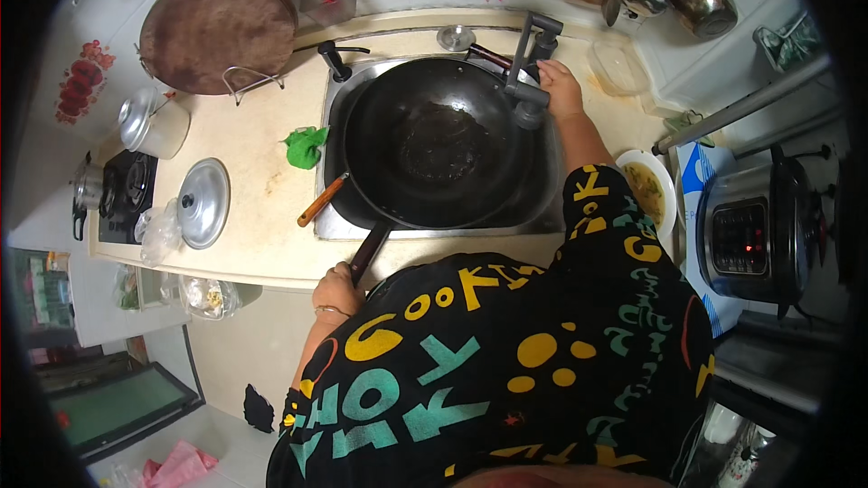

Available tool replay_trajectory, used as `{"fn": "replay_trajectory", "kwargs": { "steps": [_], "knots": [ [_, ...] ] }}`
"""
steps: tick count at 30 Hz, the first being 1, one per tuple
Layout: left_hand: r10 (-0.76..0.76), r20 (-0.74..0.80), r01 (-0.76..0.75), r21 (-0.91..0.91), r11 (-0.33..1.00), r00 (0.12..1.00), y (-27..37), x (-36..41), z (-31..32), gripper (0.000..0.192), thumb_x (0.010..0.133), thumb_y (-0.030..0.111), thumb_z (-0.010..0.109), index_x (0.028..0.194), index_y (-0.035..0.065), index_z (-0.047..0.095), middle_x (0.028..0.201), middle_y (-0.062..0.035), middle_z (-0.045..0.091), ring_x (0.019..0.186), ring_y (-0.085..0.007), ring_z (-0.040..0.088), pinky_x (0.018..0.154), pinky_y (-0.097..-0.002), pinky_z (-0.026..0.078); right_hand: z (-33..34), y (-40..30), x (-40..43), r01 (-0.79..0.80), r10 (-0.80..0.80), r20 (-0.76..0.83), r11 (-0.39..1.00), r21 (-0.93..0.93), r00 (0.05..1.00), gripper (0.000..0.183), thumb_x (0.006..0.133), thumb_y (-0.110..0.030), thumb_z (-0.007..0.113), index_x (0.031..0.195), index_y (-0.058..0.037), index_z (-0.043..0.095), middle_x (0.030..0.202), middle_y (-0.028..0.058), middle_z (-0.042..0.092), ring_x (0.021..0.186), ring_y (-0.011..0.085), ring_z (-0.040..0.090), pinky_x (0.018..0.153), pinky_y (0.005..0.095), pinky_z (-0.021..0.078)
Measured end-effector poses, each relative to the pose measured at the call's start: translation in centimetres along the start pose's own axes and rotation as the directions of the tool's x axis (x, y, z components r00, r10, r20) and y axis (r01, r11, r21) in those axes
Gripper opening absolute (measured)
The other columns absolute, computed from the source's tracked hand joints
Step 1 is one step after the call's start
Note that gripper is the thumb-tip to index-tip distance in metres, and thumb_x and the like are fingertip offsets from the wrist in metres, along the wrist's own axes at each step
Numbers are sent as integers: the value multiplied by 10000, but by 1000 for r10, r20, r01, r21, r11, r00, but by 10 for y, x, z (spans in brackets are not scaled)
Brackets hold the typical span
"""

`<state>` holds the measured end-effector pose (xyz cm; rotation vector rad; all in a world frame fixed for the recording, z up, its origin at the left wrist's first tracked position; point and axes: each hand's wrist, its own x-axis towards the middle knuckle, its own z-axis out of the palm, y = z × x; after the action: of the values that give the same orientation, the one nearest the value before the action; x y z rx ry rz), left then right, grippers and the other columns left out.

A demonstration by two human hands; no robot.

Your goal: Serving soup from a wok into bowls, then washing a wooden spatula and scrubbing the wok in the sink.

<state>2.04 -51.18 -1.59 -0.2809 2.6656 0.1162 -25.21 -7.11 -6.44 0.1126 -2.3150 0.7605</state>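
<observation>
A large black wok [437, 149] rests over the sink, its dark inside wet and shiny at the bottom. My left hand [339, 291] is closed around the wok's dark handle [369, 254], which points toward me across the counter's front edge. At the sink's back right corner, my right hand [561, 89] has its fingers on the dark grey faucet [540, 51]. The jointed spout hangs over the wok's right side. No running water can be made out. A wooden handle [322, 200] sticks out from beneath the wok on the left; what it belongs to is hidden.
Left of the sink [441, 234] lie a green cloth [305, 147] and a metal lid [205, 203]. A round cutting board [218, 28] leans behind, near a black soap dispenser [336, 61]. To the right are a bowl of soup [644, 183] and an electric cooker [753, 234].
</observation>
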Motion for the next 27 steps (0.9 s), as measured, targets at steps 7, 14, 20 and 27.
{"fn": "replay_trajectory", "kwargs": {
  "steps": [7,14,20,27],
  "knots": [
    [-8,23,9,-30,1000,1000,1,-2,-2,348,694,159,642,997,39,519,952,-177,586,885,-320,591,767,-374,484,-31,-7,-3,-204,187,313,979,23,931,221,836,-173,516,1030,-92,584,916,130,618,860,264,584,776,325,450],
    [-5,59,7,-35,999,998,1,0,-9,355,700,154,628,1017,38,520,966,-182,585,895,-320,588,779,-374,479,-26,31,-46,-427,472,53,734,528,880,248,885,-247,484,910,-19,579,746,74,603,612,133,564,581,267,482],
    [6,37,-2,-112,994,999,-6,0,-1,287,731,165,589,985,43,539,958,-187,594,908,-314,586,780,-384,475,-24,3,-91,-709,697,242,521,475,675,271,877,-289,512,928,-28,567,691,40,534,559,124,521,491,251,470],
    [87,55,-72,-232,970,995,-17,1,0,307,726,192,594,995,54,540,930,-184,604,872,-332,592,763,-399,467,-34,44,-105,-706,641,296,655,271,708,305,847,-306,551,914,-11,586,775,68,560,686,153,519,629,282,447]
  ]
}}
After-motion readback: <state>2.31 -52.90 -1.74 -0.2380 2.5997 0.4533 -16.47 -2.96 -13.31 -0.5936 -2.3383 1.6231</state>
